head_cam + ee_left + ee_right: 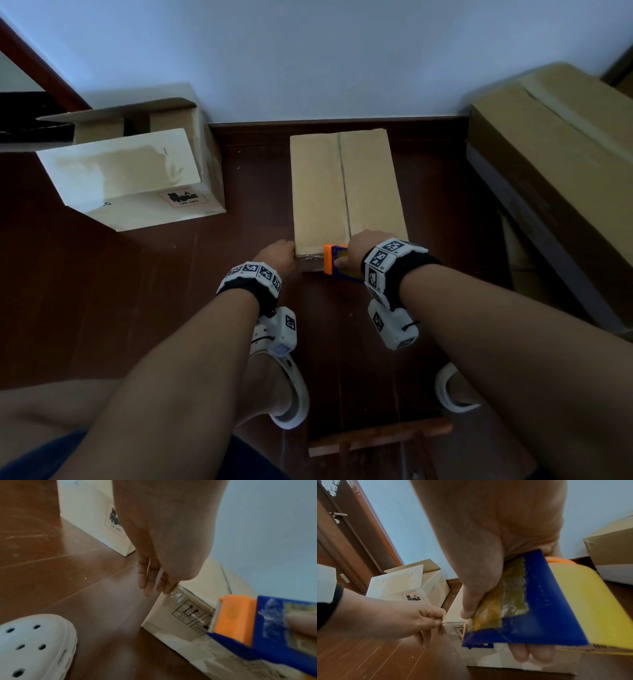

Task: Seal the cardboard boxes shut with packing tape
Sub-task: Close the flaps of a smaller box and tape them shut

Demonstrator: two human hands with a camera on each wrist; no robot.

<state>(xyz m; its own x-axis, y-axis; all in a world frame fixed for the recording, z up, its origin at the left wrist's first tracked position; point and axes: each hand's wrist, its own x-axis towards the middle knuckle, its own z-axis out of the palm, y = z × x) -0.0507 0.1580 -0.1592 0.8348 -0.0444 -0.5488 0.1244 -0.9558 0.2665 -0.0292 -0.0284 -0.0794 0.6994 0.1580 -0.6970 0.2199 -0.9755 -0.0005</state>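
A tan cardboard box (346, 185) lies on the floor, its top flaps closed along a bare centre seam. My left hand (287, 254) is at its near-left corner, where thumb and forefinger pinch the end of clear tape (178, 596). The tape runs across the box's near face (171, 616) to the toothed blade of a blue and orange tape dispenser (240, 620). My right hand (346, 261) grips that dispenser (530, 608) against the near face, thumb on top and fingers underneath. Its yellow roll (594, 608) sits behind the hand.
An open white box (137, 171) with raised flaps stands to the left. A large brown box (555, 164) lies along the right. My feet in white clogs (291, 387) are near the box, with a wooden frame (376, 438) behind them. A dark door (342, 534) is at far left.
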